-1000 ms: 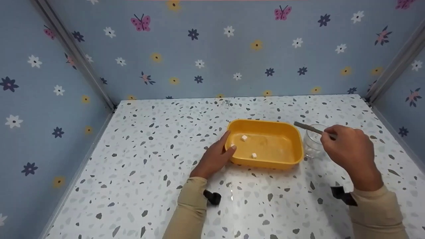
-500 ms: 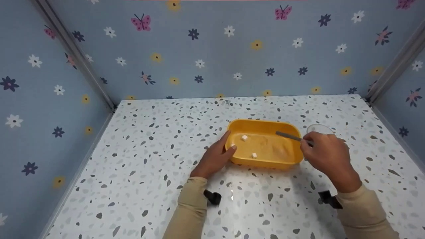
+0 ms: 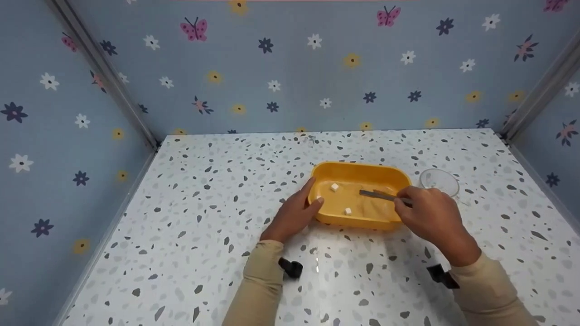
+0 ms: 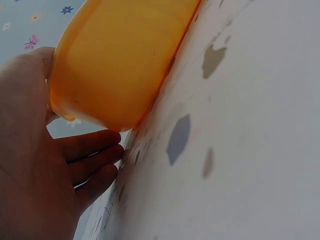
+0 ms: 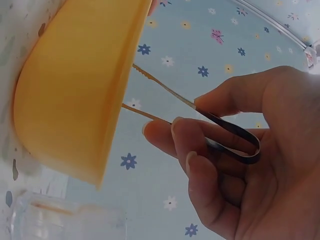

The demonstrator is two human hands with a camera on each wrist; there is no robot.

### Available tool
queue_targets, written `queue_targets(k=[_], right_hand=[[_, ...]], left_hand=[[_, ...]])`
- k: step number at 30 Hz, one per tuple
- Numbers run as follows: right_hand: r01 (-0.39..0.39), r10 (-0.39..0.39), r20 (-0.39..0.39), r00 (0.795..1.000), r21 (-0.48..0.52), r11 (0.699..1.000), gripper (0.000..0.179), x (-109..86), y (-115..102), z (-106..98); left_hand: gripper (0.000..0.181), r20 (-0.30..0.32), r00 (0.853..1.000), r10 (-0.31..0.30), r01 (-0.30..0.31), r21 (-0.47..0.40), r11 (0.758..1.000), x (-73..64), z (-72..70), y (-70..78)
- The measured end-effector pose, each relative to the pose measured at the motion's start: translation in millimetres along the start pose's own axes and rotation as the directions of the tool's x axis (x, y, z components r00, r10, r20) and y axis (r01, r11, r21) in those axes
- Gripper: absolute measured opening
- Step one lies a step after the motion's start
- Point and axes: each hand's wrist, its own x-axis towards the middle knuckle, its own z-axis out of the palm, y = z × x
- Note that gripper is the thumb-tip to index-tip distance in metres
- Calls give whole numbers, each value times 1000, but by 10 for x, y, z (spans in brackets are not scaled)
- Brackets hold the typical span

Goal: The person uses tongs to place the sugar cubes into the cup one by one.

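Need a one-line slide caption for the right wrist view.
Right hand holding spread tweezers, ends hidden behind a yellow tub, with a clear container at lower left.

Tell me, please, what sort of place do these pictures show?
Probably a small booth for table work. Light-blue panels printed with flowers and butterflies stand on three visible sides of a white, grey-speckled tabletop, and straight grey metal-looking strips run along their corners.

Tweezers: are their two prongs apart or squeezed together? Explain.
Apart: in the right wrist view, the right hand holds the tweezers with a clear gap between their prongs.
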Motion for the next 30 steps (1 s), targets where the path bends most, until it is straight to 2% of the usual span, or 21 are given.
queue_targets(k=[9,15,25,30], right_hand=[[56,-57,41,998,19,998,13,-34,-99,117],[78,-81,66,995,42,996,12,-54,-155,168],[136,-139,42,989,71,988,10,-61,-181,250],[147,-152,55,987,74,986,12,-71,-201,263]], left_hand=[[70,0,1000,-13,13,-19,1000,5,8,-1],[70,-3,1000,5,-5,-17,1000,-9,-4,-2],[69,2,1000,-31,31,-12,999,-10,1,-3],[70,1,1000,-26,26,-3,1000,-3,-2,-7]])
